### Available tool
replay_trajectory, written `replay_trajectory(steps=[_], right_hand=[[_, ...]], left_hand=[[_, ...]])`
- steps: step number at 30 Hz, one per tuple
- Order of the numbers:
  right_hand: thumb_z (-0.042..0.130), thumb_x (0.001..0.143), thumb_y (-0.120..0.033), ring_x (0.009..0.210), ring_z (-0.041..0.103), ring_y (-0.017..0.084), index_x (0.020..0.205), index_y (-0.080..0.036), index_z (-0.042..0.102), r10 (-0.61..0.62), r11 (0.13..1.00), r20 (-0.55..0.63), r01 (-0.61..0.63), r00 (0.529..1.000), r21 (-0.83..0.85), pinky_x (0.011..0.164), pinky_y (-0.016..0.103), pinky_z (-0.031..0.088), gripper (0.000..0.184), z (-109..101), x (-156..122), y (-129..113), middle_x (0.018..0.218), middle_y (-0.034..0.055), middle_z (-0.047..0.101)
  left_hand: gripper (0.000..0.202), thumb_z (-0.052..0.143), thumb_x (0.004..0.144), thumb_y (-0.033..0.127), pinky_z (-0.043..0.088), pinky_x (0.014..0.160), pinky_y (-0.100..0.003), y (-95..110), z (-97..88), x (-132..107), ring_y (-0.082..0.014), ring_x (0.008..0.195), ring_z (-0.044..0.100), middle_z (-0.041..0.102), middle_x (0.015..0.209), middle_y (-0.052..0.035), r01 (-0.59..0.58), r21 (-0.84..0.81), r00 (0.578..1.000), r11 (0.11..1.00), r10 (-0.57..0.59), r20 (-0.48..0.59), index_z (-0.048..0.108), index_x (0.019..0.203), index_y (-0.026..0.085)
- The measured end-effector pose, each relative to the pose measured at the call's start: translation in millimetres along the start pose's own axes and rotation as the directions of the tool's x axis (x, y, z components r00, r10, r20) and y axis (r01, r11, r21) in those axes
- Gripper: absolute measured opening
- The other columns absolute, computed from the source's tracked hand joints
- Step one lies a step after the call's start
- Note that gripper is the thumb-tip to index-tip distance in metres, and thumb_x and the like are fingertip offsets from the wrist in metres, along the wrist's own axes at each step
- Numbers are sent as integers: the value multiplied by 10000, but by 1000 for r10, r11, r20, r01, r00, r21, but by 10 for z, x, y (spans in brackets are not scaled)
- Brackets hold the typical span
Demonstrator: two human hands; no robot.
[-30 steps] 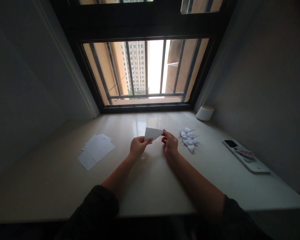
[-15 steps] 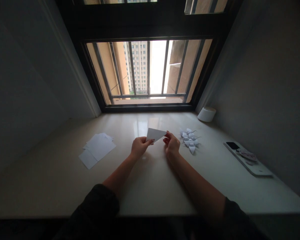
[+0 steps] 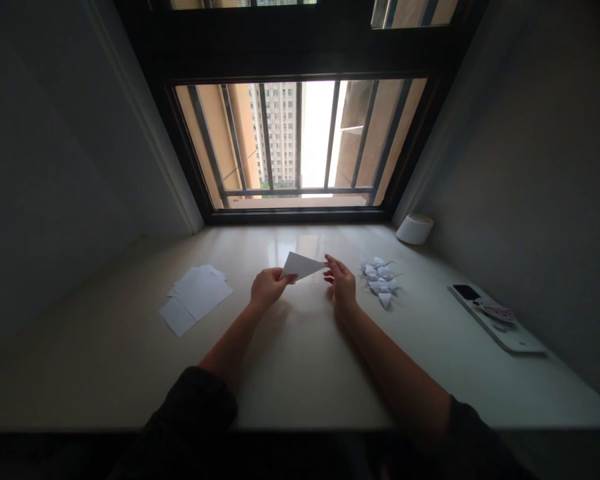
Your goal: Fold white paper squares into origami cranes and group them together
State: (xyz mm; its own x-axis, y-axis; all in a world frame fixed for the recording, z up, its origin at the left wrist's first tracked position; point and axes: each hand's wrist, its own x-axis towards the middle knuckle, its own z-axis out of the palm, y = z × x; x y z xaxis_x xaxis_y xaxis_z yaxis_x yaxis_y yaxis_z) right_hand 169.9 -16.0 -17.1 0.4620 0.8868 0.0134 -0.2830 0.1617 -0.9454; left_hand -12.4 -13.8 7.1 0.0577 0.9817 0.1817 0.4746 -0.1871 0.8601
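A white paper folded into a triangle [image 3: 300, 265] is held above the pale sill top [image 3: 300, 347] between both hands. My left hand [image 3: 266, 289] pinches its lower left corner with fingers closed. My right hand [image 3: 342, 283] pinches the right tip with thumb and fingertips. A heap of small folded white paper figures [image 3: 381, 279] lies just right of my right hand. A loose stack of flat white sheets [image 3: 196, 297] lies to the left of my left hand.
A barred window [image 3: 300, 143] stands behind the sill top, with dark walls on both sides. A white round object [image 3: 415, 228] sits at the back right corner. A phone on a white tray or tablet [image 3: 495, 317] lies at the right.
My left hand has shifted a little to the left, and the folded triangle has moved left with it and tilted flatter. My right hand still holds the right tip.
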Motion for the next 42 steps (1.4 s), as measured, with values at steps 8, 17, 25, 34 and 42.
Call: replay_trajectory(steps=[8,17,25,34,42], right_hand=[[762,568,-413,635,552,164,892,-262,730,-165,808,416,364,894,-463,620,284,383,359,9,-128,2,690,0,676],[695,612,-523,559,525,156,676,-159,732,15,813,417,231,909,-534,543,268,329,372,-6,-163,-6,554,19,625],[785,473,-513,514,516,137,635,-130,679,234,971,272,-210,933,-115,504,268,342,428,121,-280,-139,569,47,633],[780,520,-498,597,567,161,703,-135,707,260,965,375,-252,890,-71,564,274,387,414,105,-259,15,681,78,682],[770,547,-478,533,484,111,657,-130,706,175,979,423,-111,889,-173,554,260,353,370,129,-305,40,627,53,661]], left_hand=[[267,539,823,443,325,668,-307,57,-88,-15,-232,777,558,655,777,-91,-344,652,930,676,342,136,666,814,209],[404,646,740,469,384,838,-355,93,-101,-20,-251,962,570,666,1036,-75,-292,498,920,817,383,-87,632,1077,248],[357,701,664,476,447,840,-364,4,63,7,-260,945,632,716,944,-83,-58,-234,998,971,62,7,728,908,216],[294,718,655,407,463,823,-358,-1,148,0,-252,868,653,726,867,-94,-5,-460,1000,888,8,4,745,830,173],[280,753,612,387,442,773,-322,76,161,-53,-200,772,629,722,792,-76,78,-592,995,802,-95,2,747,786,167]])
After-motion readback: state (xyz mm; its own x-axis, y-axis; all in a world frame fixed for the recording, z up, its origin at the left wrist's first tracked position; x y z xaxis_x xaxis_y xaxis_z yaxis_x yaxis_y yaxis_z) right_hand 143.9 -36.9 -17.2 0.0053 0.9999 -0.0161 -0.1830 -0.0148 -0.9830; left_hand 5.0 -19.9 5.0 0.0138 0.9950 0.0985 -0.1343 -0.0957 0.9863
